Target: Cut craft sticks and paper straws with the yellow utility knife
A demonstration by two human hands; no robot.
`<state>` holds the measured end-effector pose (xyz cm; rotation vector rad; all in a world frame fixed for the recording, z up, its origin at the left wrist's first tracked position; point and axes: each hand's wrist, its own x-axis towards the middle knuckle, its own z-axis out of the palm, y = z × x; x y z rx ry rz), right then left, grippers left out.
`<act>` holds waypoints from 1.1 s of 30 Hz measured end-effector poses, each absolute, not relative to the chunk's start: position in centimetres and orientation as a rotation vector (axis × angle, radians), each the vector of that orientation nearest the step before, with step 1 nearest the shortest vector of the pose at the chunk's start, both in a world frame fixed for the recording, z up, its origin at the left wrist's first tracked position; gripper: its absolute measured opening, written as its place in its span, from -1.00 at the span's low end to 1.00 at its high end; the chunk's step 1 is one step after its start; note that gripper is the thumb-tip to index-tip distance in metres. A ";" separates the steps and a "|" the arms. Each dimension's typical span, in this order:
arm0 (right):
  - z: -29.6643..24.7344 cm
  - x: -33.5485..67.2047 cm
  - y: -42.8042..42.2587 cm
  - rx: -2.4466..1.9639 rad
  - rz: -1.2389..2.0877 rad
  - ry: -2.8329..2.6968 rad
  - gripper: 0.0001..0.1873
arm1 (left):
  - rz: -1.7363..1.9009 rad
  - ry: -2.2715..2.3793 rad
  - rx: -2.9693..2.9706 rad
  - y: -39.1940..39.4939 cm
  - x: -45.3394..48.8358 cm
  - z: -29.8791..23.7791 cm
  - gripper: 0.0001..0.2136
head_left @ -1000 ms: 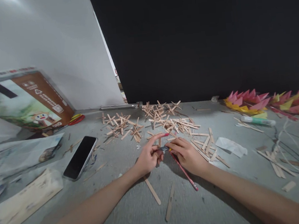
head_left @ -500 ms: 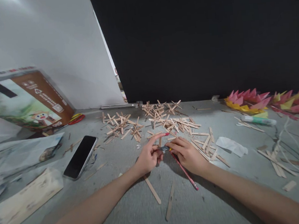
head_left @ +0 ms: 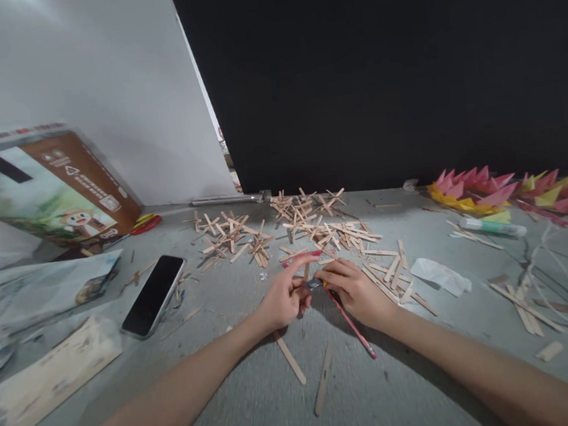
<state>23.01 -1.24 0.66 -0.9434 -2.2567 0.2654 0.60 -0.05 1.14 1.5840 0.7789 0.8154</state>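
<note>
My right hand [head_left: 352,291] is closed on a red pencil [head_left: 351,325], whose blunt end points back toward me. Its tip end sits in a small grey sharpener [head_left: 313,282] pinched by my left hand [head_left: 283,299]; the left forefinger is stretched out, the other fingers curled. Both hands rest low over the grey table [head_left: 262,402], meeting at its middle. Just beyond them lies a spread of wooden sticks [head_left: 326,232], many glued into crosses. Two loose sticks [head_left: 290,358] lie under my forearms.
A black phone [head_left: 153,296] lies left of my hands, with a tilted brown carton [head_left: 55,188], plastic sleeves and a wooden sheet [head_left: 48,376] farther left. Right: a white paper scrap [head_left: 439,277], a glue tube [head_left: 491,227], pink and yellow folded paper [head_left: 467,192], white cord [head_left: 556,280].
Hardly anything differs: both hands stay together on the pencil and sharpener, with only a slight shift of the view.
</note>
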 end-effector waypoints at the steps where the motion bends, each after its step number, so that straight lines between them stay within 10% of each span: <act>1: 0.7 23.0 -1.2 -0.941 0.262 -2.259 -0.62 | 0.810 0.786 1.588 -0.1 0.6 1.2 -0.37; 33: 0.3 23.2 -0.9 -0.942 0.205 -2.236 -0.57 | 0.854 0.799 1.652 -0.1 0.4 1.0 -0.42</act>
